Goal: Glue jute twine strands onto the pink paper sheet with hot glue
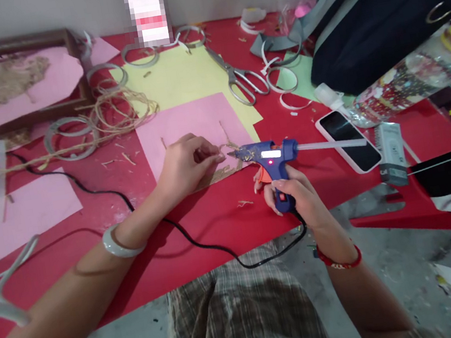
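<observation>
My right hand [291, 190] is wrapped round the handle of a blue glue gun [264, 154], whose tip points left and whose clear glue stick juts out to the right. Thumb and fingertips pinched together, my left hand [192, 160] is just left of the tip; it seems to be at a strand of twine, though the grip is too small to make out. Under both lies a pink sheet [195, 116] bearing brown twine pieces [220, 175] along its near edge, partly hidden by my left hand. A yellow sheet [169, 81] lies beneath the pink one.
Scissors [241, 78], tape rings and loose twine [114, 115] lie behind. A wooden frame [79, 72] is at the back left. On the right are a phone [349, 141], a small box [391, 151], a decorated bottle [408, 77] and a dark bag [388, 6]. A black cord [216, 246] crosses the front.
</observation>
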The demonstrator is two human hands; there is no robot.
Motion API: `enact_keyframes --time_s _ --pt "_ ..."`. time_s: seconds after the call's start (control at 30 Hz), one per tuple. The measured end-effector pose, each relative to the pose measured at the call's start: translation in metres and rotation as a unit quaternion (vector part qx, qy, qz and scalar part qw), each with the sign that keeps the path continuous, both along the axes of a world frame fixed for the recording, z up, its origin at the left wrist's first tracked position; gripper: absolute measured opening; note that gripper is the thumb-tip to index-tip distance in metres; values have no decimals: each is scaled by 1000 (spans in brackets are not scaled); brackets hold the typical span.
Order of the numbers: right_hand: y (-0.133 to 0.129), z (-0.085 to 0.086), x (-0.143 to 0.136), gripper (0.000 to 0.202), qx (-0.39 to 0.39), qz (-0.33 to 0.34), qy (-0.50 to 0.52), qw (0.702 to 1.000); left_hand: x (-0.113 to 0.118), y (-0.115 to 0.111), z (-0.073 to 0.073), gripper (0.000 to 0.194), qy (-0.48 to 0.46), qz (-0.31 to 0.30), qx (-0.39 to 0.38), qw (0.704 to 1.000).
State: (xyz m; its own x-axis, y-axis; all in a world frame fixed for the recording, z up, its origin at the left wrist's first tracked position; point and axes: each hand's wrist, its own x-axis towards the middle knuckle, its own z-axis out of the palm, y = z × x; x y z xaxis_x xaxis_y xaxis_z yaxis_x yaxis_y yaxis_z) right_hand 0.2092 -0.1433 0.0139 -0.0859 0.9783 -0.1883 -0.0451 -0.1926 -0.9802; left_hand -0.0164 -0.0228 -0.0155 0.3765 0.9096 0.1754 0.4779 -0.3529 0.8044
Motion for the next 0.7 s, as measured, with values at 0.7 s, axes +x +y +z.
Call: enact_keyframes --time_s 0.7 --pt "-11 -4 58 39 184 -144 -508 829 -11 -2 10 33 57 -67 42 995"
